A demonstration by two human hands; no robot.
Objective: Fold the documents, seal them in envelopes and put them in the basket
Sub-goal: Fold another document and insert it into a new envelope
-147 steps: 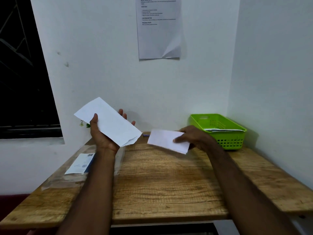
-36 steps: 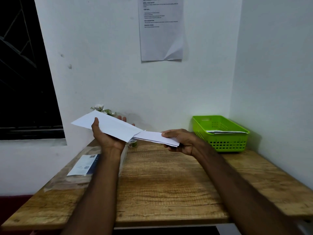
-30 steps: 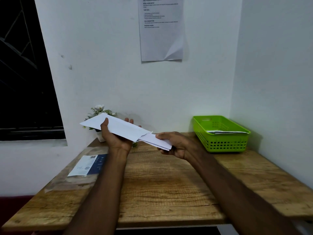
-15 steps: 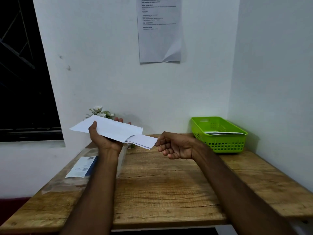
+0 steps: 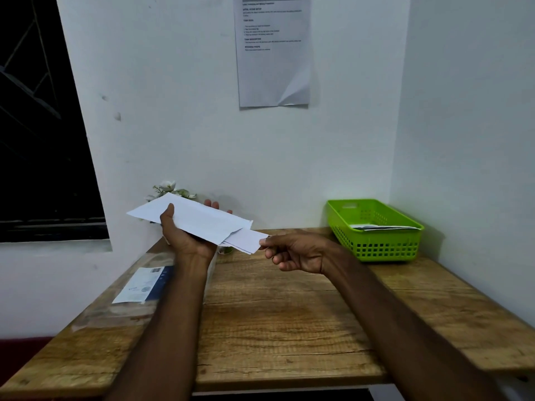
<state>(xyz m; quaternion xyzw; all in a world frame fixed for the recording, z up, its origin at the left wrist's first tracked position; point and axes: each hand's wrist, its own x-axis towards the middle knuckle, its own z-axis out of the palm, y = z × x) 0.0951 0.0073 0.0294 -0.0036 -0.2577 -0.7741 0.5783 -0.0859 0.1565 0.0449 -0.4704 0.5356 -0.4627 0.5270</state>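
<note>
Both hands are raised above the desk point(image 5: 289, 328). Left hand point(image 5: 185, 238) grips a white envelope point(image 5: 191, 219) from beneath, thumb on top — its open end faces right. Right hand point(image 5: 295, 251) pinches the corner of a folded document point(image 5: 246, 241), most of it tucked inside the envelope. At the desk's far right corner sits the green basket point(image 5: 376, 244) — papers already lie in it.

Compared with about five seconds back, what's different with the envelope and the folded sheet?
The folded document, then apart from the envelope in the right hand, has gone leftward into its open end; only its right end sticks out, with the right fingertips at its edge. The left hand has kept its grip, tipping the envelope flatter. The green basket, its papers and the packet on the table are unchanged.
</note>
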